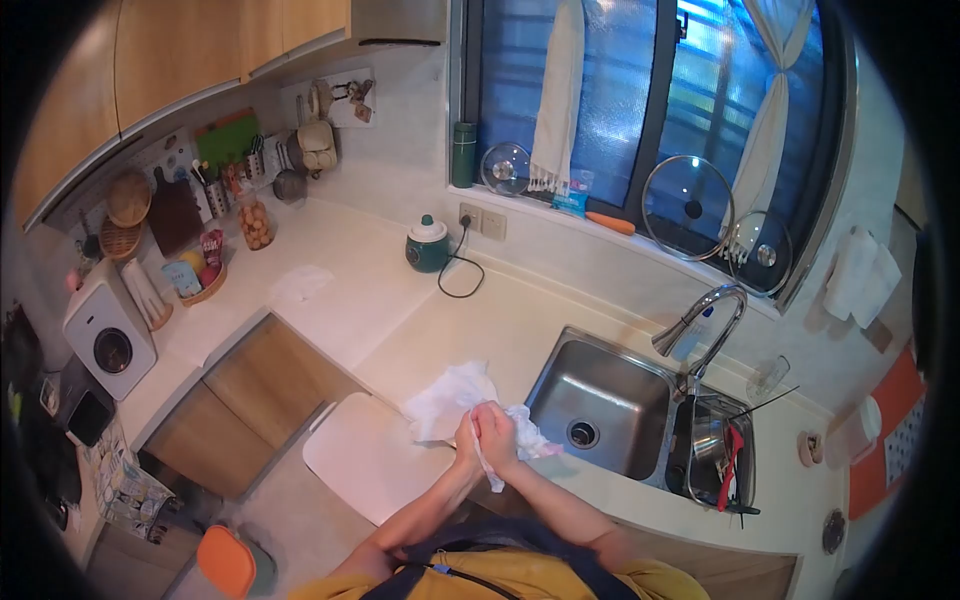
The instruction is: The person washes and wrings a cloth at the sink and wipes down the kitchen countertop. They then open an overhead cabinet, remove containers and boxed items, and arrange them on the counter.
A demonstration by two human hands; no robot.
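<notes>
My left hand (pixel 466 438) and my right hand (pixel 496 436) are pressed together around a crumpled white cloth (pixel 447 392), with fingers closed on it. Part of the cloth spreads over the counter edge beyond my hands, and another end sticks out to the right near the sink. A short tail hangs below my wrists. To the right of my hands is the steel sink (pixel 610 385), its drain visible. A curved chrome faucet (pixel 722 300) stands behind it. Whether the cloth is fabric or soft paper I cannot tell.
A pale pull-out board (pixel 365 455) lies left of my hands. The green jar (pixel 428 247) and its cable stand by the wall. Pots and a red-handled utensil fill the drain rack (pixel 712 455). Glass lids (pixel 688 207) lean on the windowsill. An orange-lidded bin (pixel 228 560) stands low left.
</notes>
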